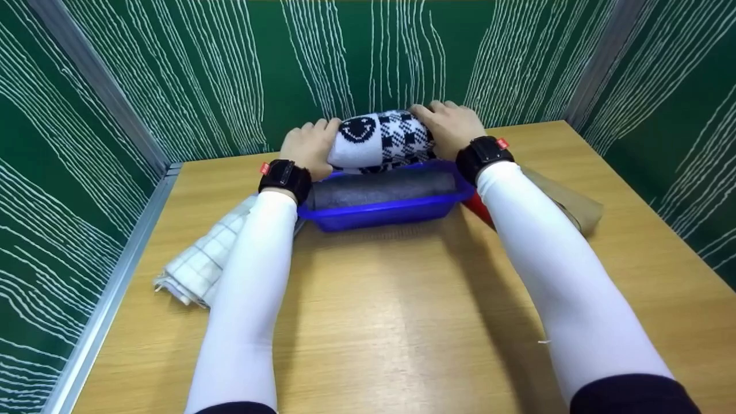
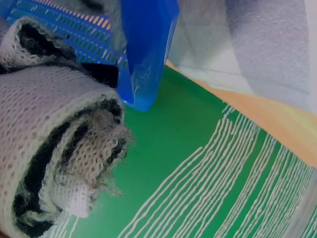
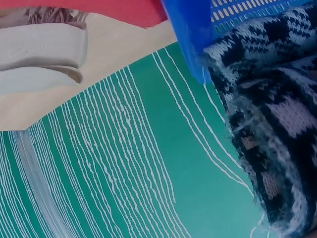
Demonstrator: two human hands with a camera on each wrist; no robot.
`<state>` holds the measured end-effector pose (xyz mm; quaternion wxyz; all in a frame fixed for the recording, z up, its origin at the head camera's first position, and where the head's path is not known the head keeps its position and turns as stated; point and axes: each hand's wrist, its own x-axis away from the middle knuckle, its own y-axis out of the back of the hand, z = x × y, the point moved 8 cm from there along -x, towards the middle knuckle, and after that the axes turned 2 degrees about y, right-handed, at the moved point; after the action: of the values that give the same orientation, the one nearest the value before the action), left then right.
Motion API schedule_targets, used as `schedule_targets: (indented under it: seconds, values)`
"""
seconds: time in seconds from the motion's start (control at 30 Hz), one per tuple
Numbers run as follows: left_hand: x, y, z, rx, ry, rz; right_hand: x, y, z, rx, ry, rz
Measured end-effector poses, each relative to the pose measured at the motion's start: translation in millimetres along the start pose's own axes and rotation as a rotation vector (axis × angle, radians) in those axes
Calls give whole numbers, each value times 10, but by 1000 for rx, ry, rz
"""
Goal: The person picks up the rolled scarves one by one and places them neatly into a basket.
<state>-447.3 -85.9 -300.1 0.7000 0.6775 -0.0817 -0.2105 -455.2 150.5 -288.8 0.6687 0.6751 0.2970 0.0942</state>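
Observation:
A rolled black-and-white knitted scarf (image 1: 382, 141), with a heart-shaped smiley and a houndstooth pattern, is held by both hands over the far side of a blue plastic basket (image 1: 385, 215). My left hand (image 1: 310, 146) grips its left end, and my right hand (image 1: 451, 126) grips its right end. Inside the basket lies a dark grey rolled cloth (image 1: 382, 190). The coiled layers of the scarf (image 2: 74, 153) show at its end in the left wrist view. From the right wrist, the patterned end of the scarf (image 3: 277, 124) appears beside the slotted basket wall (image 3: 188, 39).
A white checked folded cloth (image 1: 201, 253) lies left of the basket, under the left forearm. To the right are a tan rolled cloth (image 1: 566, 201) and a red cloth (image 1: 478, 210), partly behind the right arm. Green walls with white lines enclose the wooden table (image 1: 374, 322).

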Motion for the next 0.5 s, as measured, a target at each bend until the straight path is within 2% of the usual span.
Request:
schedule_targets:
  seconds: [0.27,0.5]
  values:
    - [6,-150,-17,-21,17,49,-12,-166,-26,-19,-2,1]
    - [14,-212,-39,-36,21,63,-15,-272,-28,-24,-10,21]
